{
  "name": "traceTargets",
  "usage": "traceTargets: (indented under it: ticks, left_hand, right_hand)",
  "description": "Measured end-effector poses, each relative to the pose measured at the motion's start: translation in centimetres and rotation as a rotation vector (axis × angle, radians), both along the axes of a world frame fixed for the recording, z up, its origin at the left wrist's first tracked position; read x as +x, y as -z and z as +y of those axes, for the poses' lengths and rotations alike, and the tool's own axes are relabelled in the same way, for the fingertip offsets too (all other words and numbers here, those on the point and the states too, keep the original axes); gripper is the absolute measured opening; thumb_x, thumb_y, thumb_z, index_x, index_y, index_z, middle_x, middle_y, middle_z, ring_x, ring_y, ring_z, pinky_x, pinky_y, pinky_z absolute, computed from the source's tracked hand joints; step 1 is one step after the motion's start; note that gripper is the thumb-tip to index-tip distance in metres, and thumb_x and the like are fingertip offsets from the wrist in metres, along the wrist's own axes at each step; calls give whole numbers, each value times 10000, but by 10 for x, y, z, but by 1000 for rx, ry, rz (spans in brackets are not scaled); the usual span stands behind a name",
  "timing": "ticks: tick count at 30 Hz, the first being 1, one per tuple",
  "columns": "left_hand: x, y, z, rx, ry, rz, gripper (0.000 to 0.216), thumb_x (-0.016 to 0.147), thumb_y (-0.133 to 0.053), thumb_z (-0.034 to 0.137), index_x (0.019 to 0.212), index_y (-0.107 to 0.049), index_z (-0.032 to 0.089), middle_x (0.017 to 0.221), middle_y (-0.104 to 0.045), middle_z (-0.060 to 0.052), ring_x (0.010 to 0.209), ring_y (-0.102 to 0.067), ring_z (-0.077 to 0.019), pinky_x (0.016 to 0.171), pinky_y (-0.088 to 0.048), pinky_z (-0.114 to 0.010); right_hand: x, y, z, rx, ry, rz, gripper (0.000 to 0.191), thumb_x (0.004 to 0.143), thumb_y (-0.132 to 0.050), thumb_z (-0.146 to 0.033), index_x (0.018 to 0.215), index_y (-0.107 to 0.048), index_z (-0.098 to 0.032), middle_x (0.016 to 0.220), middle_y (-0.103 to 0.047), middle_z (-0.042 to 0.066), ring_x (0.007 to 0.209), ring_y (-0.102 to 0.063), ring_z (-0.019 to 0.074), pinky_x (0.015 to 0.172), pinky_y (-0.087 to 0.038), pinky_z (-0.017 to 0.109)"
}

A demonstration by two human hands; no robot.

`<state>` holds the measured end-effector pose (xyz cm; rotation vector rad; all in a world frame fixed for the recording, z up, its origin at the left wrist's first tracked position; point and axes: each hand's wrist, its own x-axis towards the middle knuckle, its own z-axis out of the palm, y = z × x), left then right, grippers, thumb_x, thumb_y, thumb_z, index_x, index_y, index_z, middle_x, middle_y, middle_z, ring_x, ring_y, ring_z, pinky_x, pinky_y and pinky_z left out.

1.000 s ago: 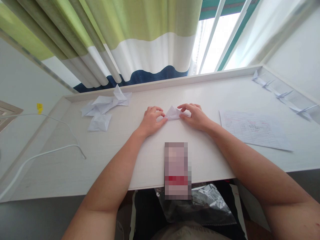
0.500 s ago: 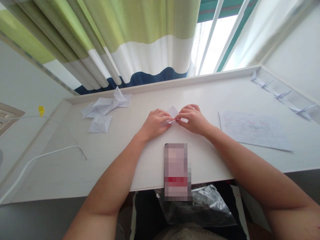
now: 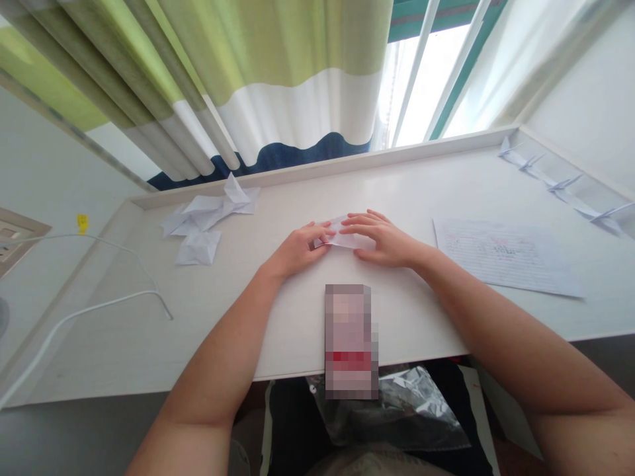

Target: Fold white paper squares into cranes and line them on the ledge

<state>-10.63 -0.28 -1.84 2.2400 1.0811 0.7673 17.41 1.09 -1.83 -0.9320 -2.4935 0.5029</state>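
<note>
A small folded piece of white paper [image 3: 342, 239] lies on the white desk [image 3: 248, 311], in the middle, between my two hands. My left hand [image 3: 297, 250] rests on the desk with its fingers curled, and the fingertips pinch the paper's left end. My right hand [image 3: 380, 238] lies over the right part of the paper, fingers stretched out flat and pressing it down. Most of the paper is hidden under my fingers.
A heap of crumpled and folded white papers [image 3: 206, 218] lies at the back left. A written sheet [image 3: 501, 256] lies at the right, several paper cranes [image 3: 563, 186] line the right rim. A blurred phone [image 3: 350, 340] overhangs the front edge. A white cable [image 3: 94, 307] runs on the left.
The paper's raised point has been pressed down flat. My right hand went from a pinch to flat fingers over the paper; my left hand shifted slightly right.
</note>
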Motion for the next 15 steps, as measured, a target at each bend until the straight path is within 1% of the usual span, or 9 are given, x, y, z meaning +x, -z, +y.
traceTargets:
  ticks: [1, 2, 3, 5, 7, 10, 12, 14, 15]
  left_hand:
    - [0, 1, 1, 18, 3, 1, 90, 997, -649, 238, 945, -723, 238, 1331, -820, -68, 1475, -655, -284, 1364, -347, -601]
    - [1, 2, 1, 31, -1, 3, 92, 1002, -652, 245, 961, -735, 238, 1325, -823, -64, 1467, -662, -284, 1372, -325, -612]
    - [1, 3, 2, 31, -10, 3, 94, 1003, -657, 250, 988, -750, 241, 1314, -828, -63, 1451, -674, -282, 1361, -349, -609]
    - [2, 5, 2, -2, -34, -16, 129, 997, -663, 250, 1057, -777, 250, 1290, -835, -66, 1396, -712, -274, 1285, -475, -556]
    - [2, 7, 3, -43, -64, -62, 163, 997, -652, 255, 1087, -789, 250, 1271, -835, -77, 1355, -735, -266, 1178, -578, -482]
    - [4, 8, 2, -71, -138, -164, 169, 1016, -630, 303, 1039, -780, 229, 1244, -832, -97, 1317, -751, -267, 1102, -620, -437]
    - [4, 7, 2, -83, -167, -185, 169, 1012, -637, 318, 1013, -776, 222, 1255, -830, -104, 1294, -759, -271, 1105, -613, -440]
    - [3, 6, 2, -79, -172, -141, 147, 988, -665, 307, 1005, -783, 222, 1276, -827, -100, 1272, -759, -275, 1138, -583, -452]
    - [3, 6, 2, -65, -184, -103, 136, 972, -685, 304, 1008, -789, 224, 1265, -830, -94, 1252, -759, -277, 1156, -565, -461]
  right_hand:
    - [0, 0, 0, 1, 1, 0, 536, 907, -709, -200, 1427, -713, -329, 1598, -656, 58, 1591, -498, 334, 1360, -242, 697]
    - [0, 1, 0, 0, 3, -3, 550, 902, -708, -182, 1430, -711, -336, 1614, -644, 49, 1605, -481, 331, 1365, -229, 702]
    - [-1, 1, 0, -3, 7, -10, 540, 905, -707, -173, 1416, -717, -345, 1615, -645, 39, 1612, -474, 328, 1369, -214, 708]
    - [-2, 1, -1, -8, 18, -30, 489, 923, -721, -190, 1382, -734, -356, 1610, -650, 27, 1623, -459, 333, 1375, -176, 724]
    - [-4, 1, -2, -21, 27, -45, 471, 937, -768, -271, 1400, -726, -345, 1630, -632, 46, 1652, -408, 361, 1375, -140, 746]
    - [-5, 1, -2, -52, 19, -50, 563, 939, -818, -417, 1476, -681, -323, 1658, -605, 74, 1679, -345, 390, 1373, -104, 763]
    - [-4, 2, 0, -57, 26, -44, 456, 986, -766, -379, 1436, -704, -331, 1623, -642, 52, 1661, -384, 370, 1373, -104, 761]
    - [-3, 5, 3, -50, 57, -32, 283, 1041, -669, -293, 1305, -760, -338, 1537, -709, 22, 1615, -461, 341, 1363, -124, 766]
    - [-2, 6, 4, -46, 81, -22, 237, 1056, -632, -269, 1232, -779, -330, 1492, -737, 18, 1588, -496, 334, 1354, -139, 771]
